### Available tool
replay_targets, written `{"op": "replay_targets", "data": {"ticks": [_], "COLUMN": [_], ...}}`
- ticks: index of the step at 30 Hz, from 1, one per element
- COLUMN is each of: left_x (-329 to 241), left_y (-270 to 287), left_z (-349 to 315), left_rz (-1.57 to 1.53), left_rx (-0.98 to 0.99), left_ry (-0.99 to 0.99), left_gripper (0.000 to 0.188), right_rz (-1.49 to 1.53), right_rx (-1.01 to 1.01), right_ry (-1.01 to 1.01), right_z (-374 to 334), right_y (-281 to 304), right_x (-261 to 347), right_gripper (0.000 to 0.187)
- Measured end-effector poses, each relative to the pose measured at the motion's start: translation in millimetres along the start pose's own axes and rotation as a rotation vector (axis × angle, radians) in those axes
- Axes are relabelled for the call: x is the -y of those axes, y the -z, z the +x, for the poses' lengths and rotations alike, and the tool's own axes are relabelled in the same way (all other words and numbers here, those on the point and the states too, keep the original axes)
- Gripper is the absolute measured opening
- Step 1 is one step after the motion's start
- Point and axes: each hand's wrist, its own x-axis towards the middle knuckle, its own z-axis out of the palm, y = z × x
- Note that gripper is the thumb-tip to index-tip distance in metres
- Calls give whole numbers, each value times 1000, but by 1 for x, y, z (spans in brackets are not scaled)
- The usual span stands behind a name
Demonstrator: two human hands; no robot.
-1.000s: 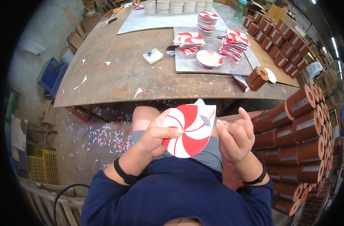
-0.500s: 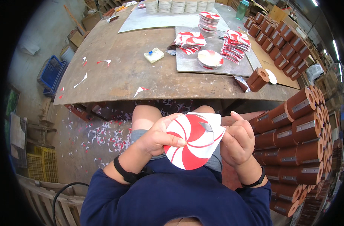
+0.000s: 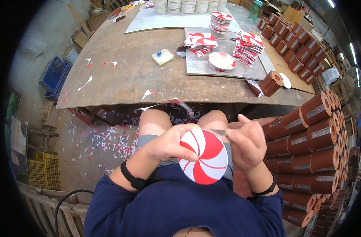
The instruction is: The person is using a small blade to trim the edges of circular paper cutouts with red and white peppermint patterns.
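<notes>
My left hand (image 3: 176,144) pinches a round disc (image 3: 204,156) with a red-and-white swirl face, thumb on top, held above my lap. The disc's outline is round with no loose paper around it. To its right, my right hand (image 3: 249,140) is closed on a thin grey blade (image 3: 217,132), blurred, whose tip lies near the disc's upper edge. A curved strip of trimmed red-and-white paper (image 3: 184,106) hangs in the air, blurred, between my knees and the table edge.
On the table (image 3: 121,71) lie swirl-print sheets (image 3: 249,47), stacked discs (image 3: 220,24), a white dish (image 3: 222,61), a small tray (image 3: 162,57) and a brown hollow block (image 3: 271,83). Many brown blocks (image 3: 307,130) are piled at my right. Paper scraps (image 3: 109,140) litter the floor.
The white paper that stuck out past the disc's upper right has come off, and a strip of it flies toward the table. The disc has shifted slightly right and is fully round.
</notes>
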Motion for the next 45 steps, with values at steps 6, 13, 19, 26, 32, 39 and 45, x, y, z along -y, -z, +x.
{"op": "replay_targets", "data": {"ticks": [6,13,19,26,32,39,45], "left_x": [6,7,5,3,6,3,2], "left_y": [7,5,0,-7,-3,14,19], "left_z": [6,8,7,4,5,10,11], "left_rz": [-93,5,209,473,555,-352,-621], "left_rx": [-157,-356,-444,-502,-538,-350,-236], "left_ry": [-79,-182,-285,-441,-494,-319,-269], "left_gripper": [41,38,32,24,35,33,42], "right_rz": [73,88,315,1377,1827,1701,1592], "right_rx": [-201,-192,-269,-435,-451,-425,-382], "right_ry": [-278,-367,-597,-1283,-1451,-1492,-1469], "right_z": [-11,-25,-36,-60,-88,-86,-87], "right_y": [3,5,1,-7,-23,-25,-25], "right_x": [-6,-8,-5,-20,-27,-27,-22], "right_gripper": [21,22,19,16,17,16,16]}}
